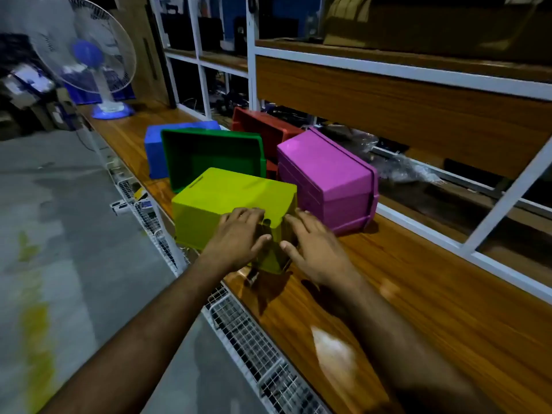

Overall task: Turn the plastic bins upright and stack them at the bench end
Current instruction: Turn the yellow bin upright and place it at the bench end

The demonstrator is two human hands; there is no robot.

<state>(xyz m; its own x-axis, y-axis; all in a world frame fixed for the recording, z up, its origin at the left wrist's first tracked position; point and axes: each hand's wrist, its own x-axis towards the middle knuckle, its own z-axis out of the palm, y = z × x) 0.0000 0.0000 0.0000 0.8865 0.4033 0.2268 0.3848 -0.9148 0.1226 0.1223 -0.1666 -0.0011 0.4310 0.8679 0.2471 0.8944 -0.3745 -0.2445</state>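
Note:
Several plastic bins crowd the middle of the wooden bench (418,294). Nearest me a yellow-green bin (230,201) lies upside down, its base facing up. My left hand (239,237) and my right hand (313,246) both rest on its near end, fingers curled over the edge. A magenta bin (325,171) lies overturned to its right. Behind the yellow-green one a green bin (209,153) stands on its side with its opening towards me. A blue bin (155,147) sits behind the green one, and a red bin (263,130) lies further back.
A white and blue table fan (98,64) stands at the far end of the bench. White-framed shelving (388,73) with wooden boards runs along the right. Wire mesh baskets (254,348) hang below the bench's left edge, above a grey concrete floor (59,234).

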